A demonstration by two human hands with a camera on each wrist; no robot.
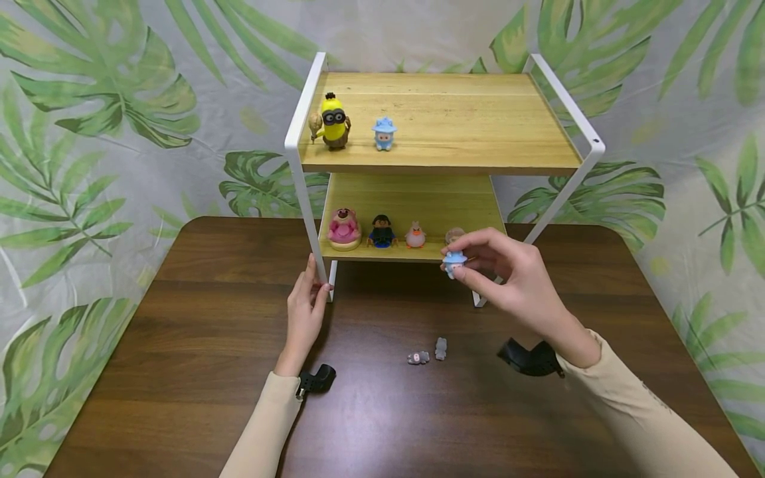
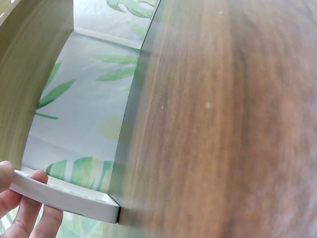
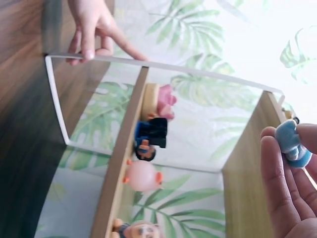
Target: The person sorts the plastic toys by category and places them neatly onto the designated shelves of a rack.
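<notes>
In front of the lower shelf, my right hand point(image 1: 520, 279) pinches a small figurine with a pale blue hat point(image 1: 454, 263) between thumb and fingertips; the right wrist view shows this blue figurine point(image 3: 292, 144) from behind. My left hand point(image 1: 306, 315) holds the white metal leg point(image 1: 307, 219) of the two-tier shelf at its front left, and the left wrist view has the fingers point(image 2: 30, 210) around that frame. A matching blue-hatted figurine point(image 1: 384, 135) stands on the upper board point(image 1: 454, 126) beside a yellow minion figure point(image 1: 333, 123).
Along the lower board point(image 1: 412, 192) stand a pink bear point(image 1: 344, 229), a dark-haired figure point(image 1: 382, 232), a pale duck-like figure point(image 1: 415, 235) and another figure point(image 1: 454, 234) partly behind my right hand. Two small grey figurines point(image 1: 418, 358) lie on the brown table point(image 1: 197, 372).
</notes>
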